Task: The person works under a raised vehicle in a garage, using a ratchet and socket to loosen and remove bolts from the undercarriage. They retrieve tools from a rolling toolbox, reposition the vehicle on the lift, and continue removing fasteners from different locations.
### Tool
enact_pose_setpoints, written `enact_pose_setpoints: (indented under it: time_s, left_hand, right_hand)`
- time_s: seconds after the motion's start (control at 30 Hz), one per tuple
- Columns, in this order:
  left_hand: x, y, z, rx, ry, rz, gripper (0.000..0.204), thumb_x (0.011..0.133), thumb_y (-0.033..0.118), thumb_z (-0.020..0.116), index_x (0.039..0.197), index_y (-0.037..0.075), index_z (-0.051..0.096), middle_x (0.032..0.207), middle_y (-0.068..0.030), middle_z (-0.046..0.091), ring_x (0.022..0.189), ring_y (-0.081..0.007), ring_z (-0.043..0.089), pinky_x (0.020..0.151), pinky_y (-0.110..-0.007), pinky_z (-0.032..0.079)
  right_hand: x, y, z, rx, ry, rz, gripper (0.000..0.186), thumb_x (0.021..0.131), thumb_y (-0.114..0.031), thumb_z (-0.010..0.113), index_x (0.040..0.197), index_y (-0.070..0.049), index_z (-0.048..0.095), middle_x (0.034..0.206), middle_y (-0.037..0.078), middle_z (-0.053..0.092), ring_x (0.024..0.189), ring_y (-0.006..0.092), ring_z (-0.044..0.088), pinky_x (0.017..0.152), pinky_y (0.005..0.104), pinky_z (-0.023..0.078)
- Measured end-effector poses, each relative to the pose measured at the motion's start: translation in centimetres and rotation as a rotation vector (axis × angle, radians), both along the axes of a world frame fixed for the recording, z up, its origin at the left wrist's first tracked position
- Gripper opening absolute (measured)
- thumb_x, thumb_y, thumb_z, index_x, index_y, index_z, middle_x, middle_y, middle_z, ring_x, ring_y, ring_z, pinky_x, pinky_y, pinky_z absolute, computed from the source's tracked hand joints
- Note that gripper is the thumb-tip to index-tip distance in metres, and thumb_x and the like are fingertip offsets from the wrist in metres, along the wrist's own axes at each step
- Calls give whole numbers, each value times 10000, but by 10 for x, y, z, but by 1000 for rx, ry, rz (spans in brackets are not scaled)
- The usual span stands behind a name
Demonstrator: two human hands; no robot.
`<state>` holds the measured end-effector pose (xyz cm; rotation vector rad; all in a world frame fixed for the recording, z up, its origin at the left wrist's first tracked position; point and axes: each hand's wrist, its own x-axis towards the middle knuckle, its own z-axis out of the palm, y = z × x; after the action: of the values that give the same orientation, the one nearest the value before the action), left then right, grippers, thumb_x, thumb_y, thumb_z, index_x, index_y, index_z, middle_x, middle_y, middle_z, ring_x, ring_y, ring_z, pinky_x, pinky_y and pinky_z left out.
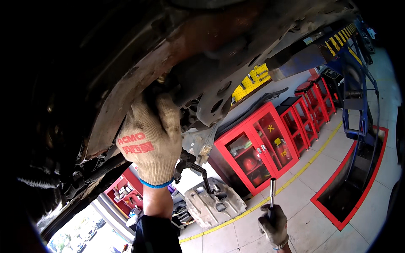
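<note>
Two gloved hands work beneath a raised car's underbody (168, 46). The left hand (149, 137) reaches straight up, fingers curled against the rusty metal, its grip hidden. The right hand (274, 225), held low, closes around a metal ratchet handle (272, 192) pointing upward.

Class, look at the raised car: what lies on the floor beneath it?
A grey metal cover plate lies on the tiled floor beside a yellow line. The gloved left hand and forearm hide what's beyond.

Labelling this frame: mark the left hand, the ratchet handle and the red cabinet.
left hand (149, 141), head view, back of glove.
ratchet handle (272, 192), head view, mid shaft.
red cabinet (257, 149), head view, door frame.
</note>
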<state>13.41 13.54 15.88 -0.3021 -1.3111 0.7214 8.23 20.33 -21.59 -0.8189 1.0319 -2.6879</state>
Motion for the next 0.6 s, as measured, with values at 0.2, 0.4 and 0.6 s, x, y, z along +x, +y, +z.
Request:
enact_pose_setpoints:
  time_s: [0.2,0.4,0.6]
  left_hand:
    - [5,12,-3,139,-104,79,347,1012,237,577,1238,-22,625,1062,-223,734,892,-387,732,823,-412,573]
    - [5,20,1,92,-115,177,275,974,177,601,1123,-53,629,967,-240,703,817,-410,697,751,-422,556]
    - [11,10,9,2,-162,276,257,955,147,602,1083,-75,613,957,-226,685,818,-391,676,718,-398,534]
  right_hand:
    - [-50,19,128,-446,222,119,122,940,6,667,882,-7,561,675,21,583,545,73,537,467,249,390]
    - [-41,8,236,-799,281,147,252,947,32,667,1198,56,673,898,134,744,704,145,720,619,235,599]
    - [-38,4,297,-658,461,66,394,968,-86,699,1343,10,628,872,77,749,644,49,647,572,236,503]
